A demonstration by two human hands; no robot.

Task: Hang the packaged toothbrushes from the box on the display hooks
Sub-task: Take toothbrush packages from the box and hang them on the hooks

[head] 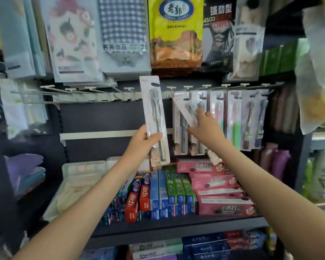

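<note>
Gripping a white-carded clear toothbrush pack upright mid-frame, the left hand held it ready; the right hand pinched a tilted matching pack, apparently to hang it.

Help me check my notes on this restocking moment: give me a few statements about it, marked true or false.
1. The left hand holds a packaged toothbrush roughly upright. True.
2. The right hand is empty. False: it grips a tilted toothbrush pack in front of the hanging packs.
3. Every hook on the rail carries toothbrushes. False: the hooks at the left are bare.
4. Toothpaste boxes stand on the shelf below the hooks. True.
</note>
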